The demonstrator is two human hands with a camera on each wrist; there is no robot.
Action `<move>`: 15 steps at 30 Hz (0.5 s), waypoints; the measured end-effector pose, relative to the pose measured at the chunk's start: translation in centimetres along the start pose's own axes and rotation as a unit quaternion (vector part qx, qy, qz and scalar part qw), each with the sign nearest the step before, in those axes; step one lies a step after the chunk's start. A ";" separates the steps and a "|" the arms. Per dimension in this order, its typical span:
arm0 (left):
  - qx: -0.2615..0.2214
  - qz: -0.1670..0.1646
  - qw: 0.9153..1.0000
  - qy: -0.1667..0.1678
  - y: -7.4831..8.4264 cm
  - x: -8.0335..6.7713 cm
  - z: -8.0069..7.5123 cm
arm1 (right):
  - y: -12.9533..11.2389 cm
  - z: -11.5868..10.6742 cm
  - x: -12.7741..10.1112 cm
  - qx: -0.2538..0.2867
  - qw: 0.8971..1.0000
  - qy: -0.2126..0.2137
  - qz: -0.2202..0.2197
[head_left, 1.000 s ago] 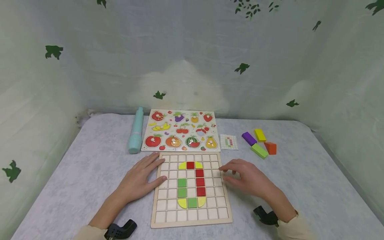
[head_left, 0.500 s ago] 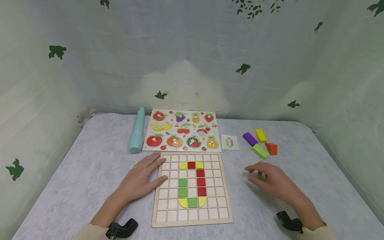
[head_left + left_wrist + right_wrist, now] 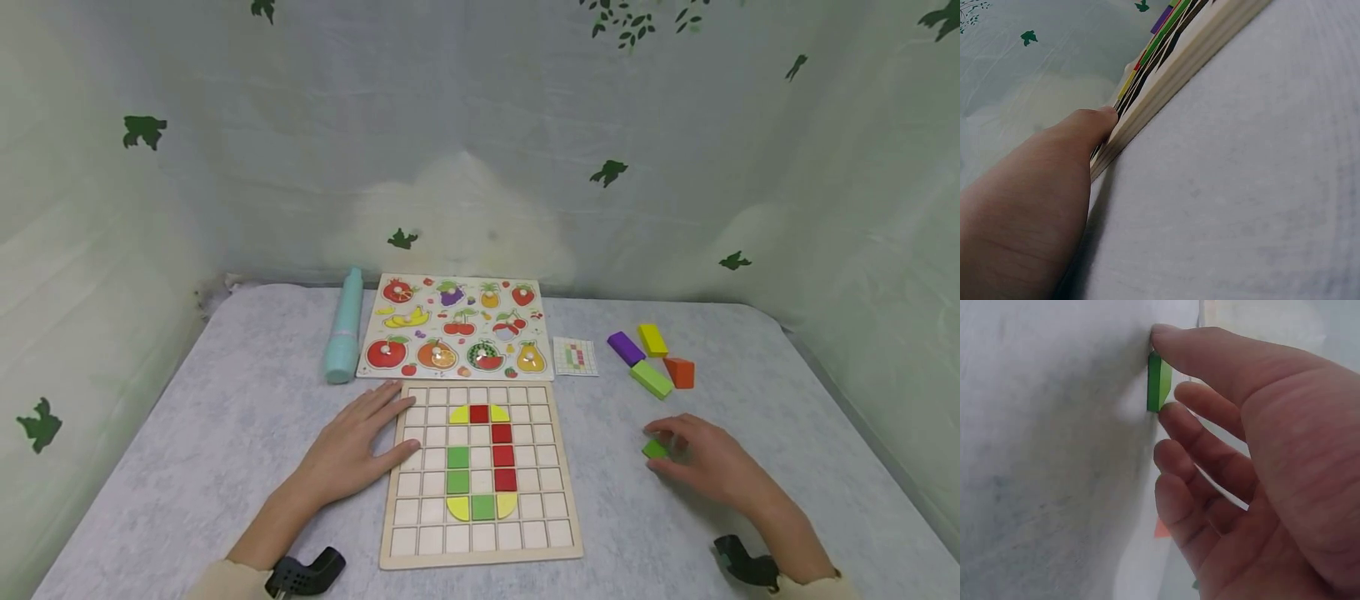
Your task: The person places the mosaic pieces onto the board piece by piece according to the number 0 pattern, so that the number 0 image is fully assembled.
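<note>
Two boards are seen from the head camera on a grey cloth-covered table. The near one, a wooden grid board, is filled with pale square tiles, and a loop of red, green and yellow tiles is set in its middle cells. Behind it, touching its far edge, a fruit puzzle board is laid with all its fruit pieces seated. A teal tube is laid just left of that, and a small pattern card just to its right. Further right, four loose blocks are grouped: purple, yellow, light green and orange.

The left hand is laid flat with fingers straight, its fingertips resting on the grid board's left edge. The right hand is held well to the right of the grid board, and a small green tile is pinched at its fingertips, down at the cloth.

From the left wrist, the thumb is seen pressed against the side of the grid board; nothing is gripped.

From the right wrist, the green tile is shown held edge-on between thumb and forefinger, touching the cloth, with the other fingers loosely curled below it.
</note>
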State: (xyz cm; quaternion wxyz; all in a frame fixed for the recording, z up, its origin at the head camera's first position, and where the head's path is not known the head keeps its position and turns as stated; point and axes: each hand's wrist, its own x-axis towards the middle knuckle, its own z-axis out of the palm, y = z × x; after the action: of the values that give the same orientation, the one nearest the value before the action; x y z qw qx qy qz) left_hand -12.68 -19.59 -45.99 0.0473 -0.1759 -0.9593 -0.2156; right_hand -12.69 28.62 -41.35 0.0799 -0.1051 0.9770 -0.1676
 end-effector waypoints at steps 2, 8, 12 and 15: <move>0.000 0.002 1.000 0.002 0.0 0.1 0.0 | 0.2 -0.1 0.0 0.005 1.000 -0.004 0.005; -0.002 0.005 1.000 0.005 0.0 0.0 -0.1 | -0.2 -0.2 0.2 0.020 1.000 -0.003 -0.001; -0.002 0.005 1.000 0.006 0.1 0.0 -0.1 | -1.2 -0.3 0.6 0.022 0.999 0.006 -0.024; -0.002 0.004 1.000 0.006 0.1 -0.1 0.0 | -2.3 -0.3 1.0 0.027 0.998 0.014 -0.047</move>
State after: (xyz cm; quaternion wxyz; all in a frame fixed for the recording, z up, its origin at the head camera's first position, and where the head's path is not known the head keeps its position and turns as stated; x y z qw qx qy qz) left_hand -12.56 -19.54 -45.92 0.0533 -0.1785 -0.9580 -0.2179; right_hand -13.29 26.38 -40.44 0.0612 -0.1468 0.9669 -0.1994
